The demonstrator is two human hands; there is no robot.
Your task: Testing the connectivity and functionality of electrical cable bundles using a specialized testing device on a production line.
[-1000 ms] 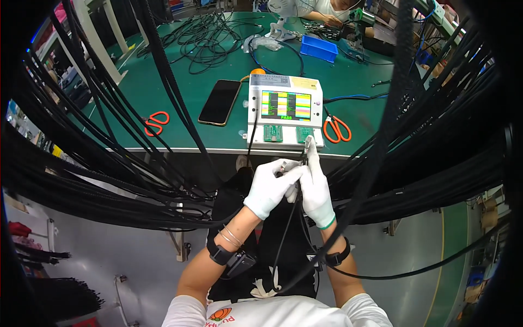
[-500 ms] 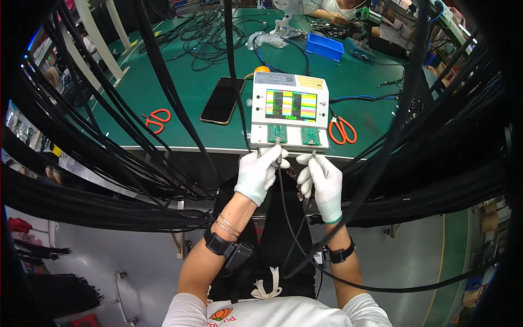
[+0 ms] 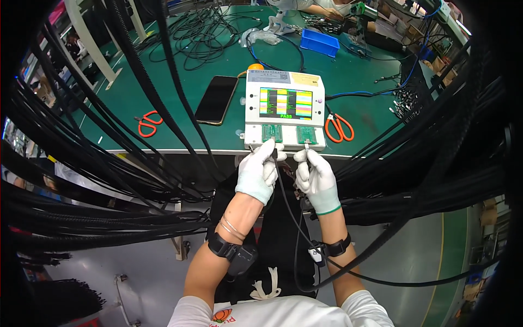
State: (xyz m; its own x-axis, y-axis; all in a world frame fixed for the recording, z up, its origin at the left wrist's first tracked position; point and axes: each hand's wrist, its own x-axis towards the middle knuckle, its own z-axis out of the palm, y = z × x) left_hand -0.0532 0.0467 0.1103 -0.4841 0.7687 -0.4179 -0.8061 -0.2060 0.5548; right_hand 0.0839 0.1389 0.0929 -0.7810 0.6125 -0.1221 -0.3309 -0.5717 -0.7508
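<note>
A white cable tester [image 3: 283, 128] with a lit colour screen [image 3: 286, 103] stands at the table's near edge, two green circuit boards along its front. My left hand [image 3: 257, 169], in a white glove, pinches a black cable's connector [image 3: 274, 155] just below the left board [image 3: 272, 133]; the fingers hide its tip. My gloved right hand [image 3: 319, 177] is closed on another cable connector [image 3: 306, 146], whose metal end is at the lower edge of the right board [image 3: 306, 134]. Whether it is seated there I cannot tell. The black cable [image 3: 289, 204] hangs down over my lap.
A black phone [image 3: 217, 100] and orange-handled scissors [image 3: 148, 123] lie left of the tester; a second pair of scissors [image 3: 339, 127] is on its right. Further back are a blue bin [image 3: 320, 42] and coiled cables [image 3: 199, 35]. Black cables hang on both sides. A co-worker's arm [image 3: 321, 10] shows across the table.
My right hand has brought its connector up to the right board's edge. The connector in my left hand no longer shows at the left board. The whole view has shifted slightly.
</note>
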